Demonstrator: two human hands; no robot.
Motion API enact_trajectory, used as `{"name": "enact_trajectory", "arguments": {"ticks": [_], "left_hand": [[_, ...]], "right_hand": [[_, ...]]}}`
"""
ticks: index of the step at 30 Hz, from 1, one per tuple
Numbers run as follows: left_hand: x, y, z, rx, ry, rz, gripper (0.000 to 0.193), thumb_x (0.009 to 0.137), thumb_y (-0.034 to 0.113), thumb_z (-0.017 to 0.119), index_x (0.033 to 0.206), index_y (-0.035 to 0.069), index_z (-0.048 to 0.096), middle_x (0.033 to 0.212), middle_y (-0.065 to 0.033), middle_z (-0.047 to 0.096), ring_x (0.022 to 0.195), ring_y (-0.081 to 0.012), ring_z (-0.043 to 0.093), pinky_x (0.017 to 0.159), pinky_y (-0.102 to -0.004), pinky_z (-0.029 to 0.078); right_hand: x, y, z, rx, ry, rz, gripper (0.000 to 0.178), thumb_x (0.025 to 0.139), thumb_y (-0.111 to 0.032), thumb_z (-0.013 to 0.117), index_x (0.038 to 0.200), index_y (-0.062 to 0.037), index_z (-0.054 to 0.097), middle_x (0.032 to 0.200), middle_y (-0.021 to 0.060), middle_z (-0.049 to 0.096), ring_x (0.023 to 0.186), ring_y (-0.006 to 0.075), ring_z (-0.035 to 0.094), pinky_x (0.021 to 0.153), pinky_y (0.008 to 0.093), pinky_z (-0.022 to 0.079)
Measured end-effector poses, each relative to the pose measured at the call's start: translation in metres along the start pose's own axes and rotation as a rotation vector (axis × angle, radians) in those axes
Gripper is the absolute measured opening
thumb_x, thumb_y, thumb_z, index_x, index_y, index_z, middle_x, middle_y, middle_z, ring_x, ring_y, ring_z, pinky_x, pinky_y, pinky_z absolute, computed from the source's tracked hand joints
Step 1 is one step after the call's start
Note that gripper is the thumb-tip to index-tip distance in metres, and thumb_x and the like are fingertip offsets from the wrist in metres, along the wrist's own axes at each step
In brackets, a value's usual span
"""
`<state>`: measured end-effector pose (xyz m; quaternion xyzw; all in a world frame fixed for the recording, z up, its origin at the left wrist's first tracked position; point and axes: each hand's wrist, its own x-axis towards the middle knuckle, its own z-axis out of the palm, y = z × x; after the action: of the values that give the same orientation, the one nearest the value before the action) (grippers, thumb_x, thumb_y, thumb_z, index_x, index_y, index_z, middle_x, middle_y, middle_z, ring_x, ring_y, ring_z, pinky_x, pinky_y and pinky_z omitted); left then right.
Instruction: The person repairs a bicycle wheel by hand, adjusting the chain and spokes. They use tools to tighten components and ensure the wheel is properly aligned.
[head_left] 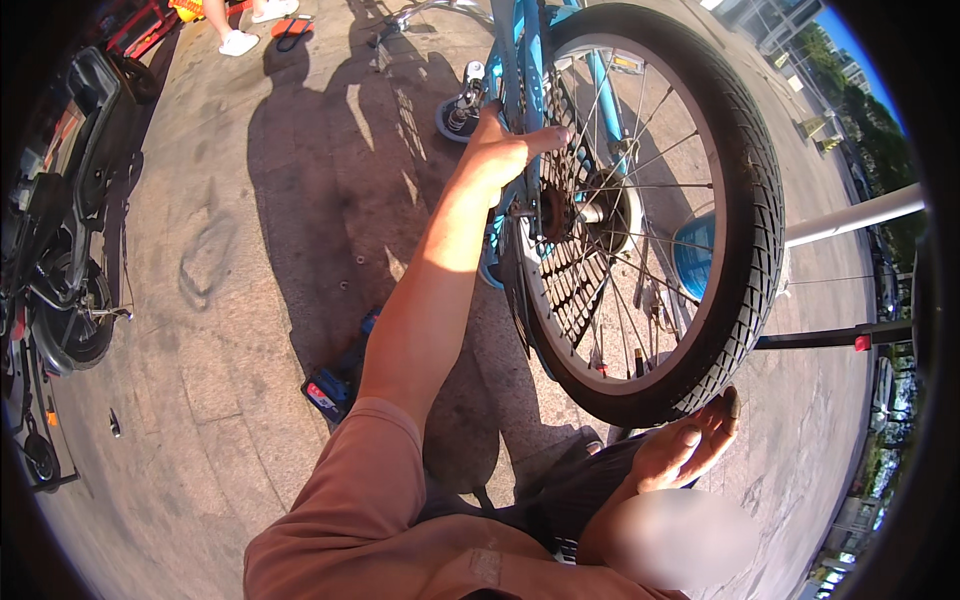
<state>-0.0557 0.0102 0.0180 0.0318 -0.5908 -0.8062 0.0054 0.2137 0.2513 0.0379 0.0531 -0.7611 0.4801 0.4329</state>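
A light-blue bicycle frame (533, 70) stands in front of me, its wheel (765, 190) with a black treaded tyre and thin spokes facing me. My left hand (500, 155) is closed around the blue tubing beside the chain and sprocket (553, 212); its thumb points toward the spokes, and some fingers are hidden behind the tube. Below the wheel, my right hand (690, 445) has its fingers apart and slightly bent. Its fingertips are close to the bottom of the tyre; whether they touch it I cannot tell.
A blue bucket (695, 255) shows through the spokes. Blue-and-black tool (328, 393) lies on the paving left of the wheel. Dark scooters (75, 290) stand along the left. A white pole (855, 215) and a black bar (830, 338) are at right. Another person's white shoe (238, 43) is far left.
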Motion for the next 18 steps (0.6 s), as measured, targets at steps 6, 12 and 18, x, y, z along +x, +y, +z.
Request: {"name": "enact_trajectory", "arguments": {"ticks": [6,12,18], "left_hand": [[0.004,-0.004,-0.003,-0.031,-0.043,-0.021,0.118,0.060,0.024,0.093,0.144,-0.012,0.019,0.126,-0.0277,0.057,0.118,-0.0320,0.055,0.105,-0.0417,0.040],[-0.003,0.002,0.004,0.051,0.104,-0.079,0.104,0.063,0.025,0.091,0.141,-0.007,0.029,0.122,-0.0225,0.060,0.115,-0.0300,0.057,0.099,-0.0425,0.043],[0.000,0.009,0.007,0.028,0.109,0.046,0.112,0.064,0.018,0.090,0.146,-0.004,0.016,0.135,-0.0228,0.048,0.123,-0.0315,0.050,0.105,-0.0412,0.037]], "right_hand": [[0.009,-0.019,0.008,0.075,0.057,-0.046,0.069,0.095,-0.045,0.055,0.138,0.0059,0.035,0.134,0.0217,0.047,0.125,0.0298,0.046,0.104,0.0399,0.036],[0.016,-0.021,0.019,0.015,-0.274,0.243,0.103,0.081,-0.038,0.078,0.149,0.0026,0.013,0.149,0.0208,0.029,0.134,0.0310,0.037,0.108,0.0434,0.035],[0.009,-0.016,0.018,0.177,-0.307,0.410,0.075,0.077,-0.024,0.082,0.129,0.0095,0.041,0.113,0.0178,0.062,0.100,0.0232,0.062,0.089,0.0339,0.048]]}}
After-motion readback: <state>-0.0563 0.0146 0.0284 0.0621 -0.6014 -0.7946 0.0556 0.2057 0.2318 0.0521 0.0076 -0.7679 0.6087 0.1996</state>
